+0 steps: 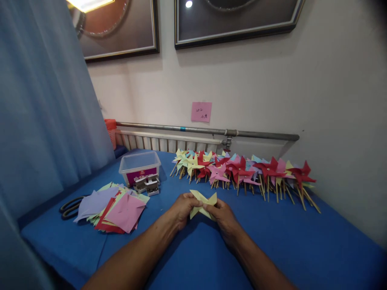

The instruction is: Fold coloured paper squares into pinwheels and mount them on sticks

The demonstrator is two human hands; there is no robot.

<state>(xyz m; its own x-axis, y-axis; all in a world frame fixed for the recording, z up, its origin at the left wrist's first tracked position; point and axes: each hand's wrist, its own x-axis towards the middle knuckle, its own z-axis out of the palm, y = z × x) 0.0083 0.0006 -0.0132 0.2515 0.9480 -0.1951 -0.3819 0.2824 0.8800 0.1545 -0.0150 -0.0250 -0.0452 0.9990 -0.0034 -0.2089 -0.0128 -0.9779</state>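
Observation:
Both my hands meet over the middle of the blue table (272,241), pinching a yellow paper pinwheel head (203,200) with folded points. My left hand (183,207) grips its left side with closed fingers. My right hand (222,215) grips its right side, fingers also closed. No stick shows on this piece. A long row of finished paper pinwheels (242,171) on wooden sticks, red, pink, yellow and light blue, lies behind my hands along the wall.
A pile of coloured paper squares (116,205) lies at left, with black scissors (71,206) beside it. A clear plastic box (139,166) and small staplers (147,184) stand behind the pile. A curtain (39,121) hangs left; a radiator pipe (205,131) runs along the wall.

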